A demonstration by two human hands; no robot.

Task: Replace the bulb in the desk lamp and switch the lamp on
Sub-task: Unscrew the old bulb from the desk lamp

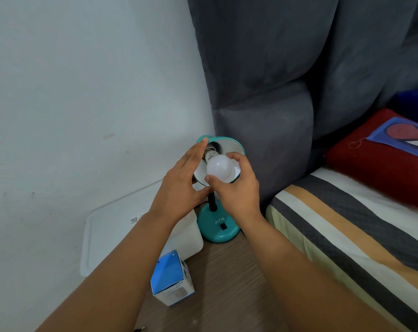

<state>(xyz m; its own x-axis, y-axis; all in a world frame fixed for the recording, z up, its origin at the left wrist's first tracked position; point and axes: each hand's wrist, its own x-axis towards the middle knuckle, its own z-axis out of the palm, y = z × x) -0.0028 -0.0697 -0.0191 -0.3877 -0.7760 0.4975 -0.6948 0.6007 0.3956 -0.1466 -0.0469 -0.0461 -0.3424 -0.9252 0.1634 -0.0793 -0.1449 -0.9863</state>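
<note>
Bulb (pixel 221 169) in right hand (pixel 236 190) grip | lamp base (pixel 218 227) marked "ATN", seemingly

Left hand (pixel 179 185) flat and extended; right hand (pixel 236 185) curled, pinching.

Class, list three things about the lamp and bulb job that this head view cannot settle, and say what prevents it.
- How deep the bulb sits in its socket: shade and left hand hide it.
- Switch position: too small.
- Print on the blue box: blurred.
</note>
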